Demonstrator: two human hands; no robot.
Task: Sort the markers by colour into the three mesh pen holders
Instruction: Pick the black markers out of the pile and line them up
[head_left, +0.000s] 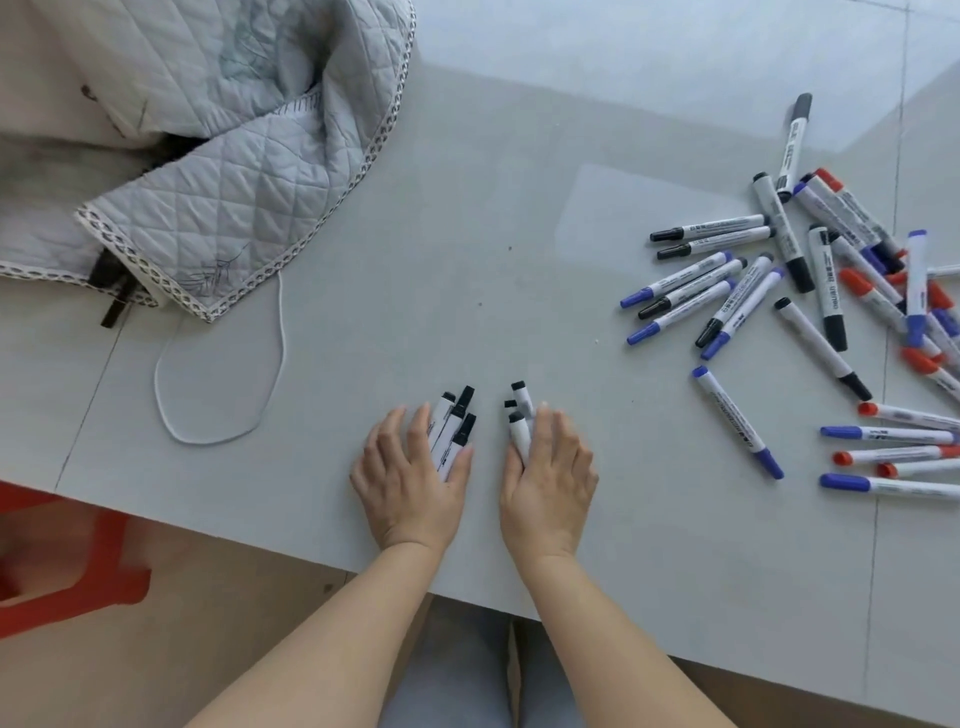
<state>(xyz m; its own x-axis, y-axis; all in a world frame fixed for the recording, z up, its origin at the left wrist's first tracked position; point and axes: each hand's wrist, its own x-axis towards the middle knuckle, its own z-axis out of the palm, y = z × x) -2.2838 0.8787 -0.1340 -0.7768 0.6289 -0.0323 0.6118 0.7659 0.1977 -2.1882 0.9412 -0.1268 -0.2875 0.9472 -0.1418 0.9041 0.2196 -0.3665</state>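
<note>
Both hands, left (410, 483) and right (550, 483), clamp black markers (454, 426) at lower centre; light, stiff, slippery barrels, best gripped mid-barrel.

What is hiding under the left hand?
Black-capped markers poke out from under the left hand. About three caps show; the fingers cover the marker bodies, so any more beneath cannot be seen.

table (467, 234): smooth, glossy | markers (810, 270): plastic | cover (234, 156): quilted cloth
</note>
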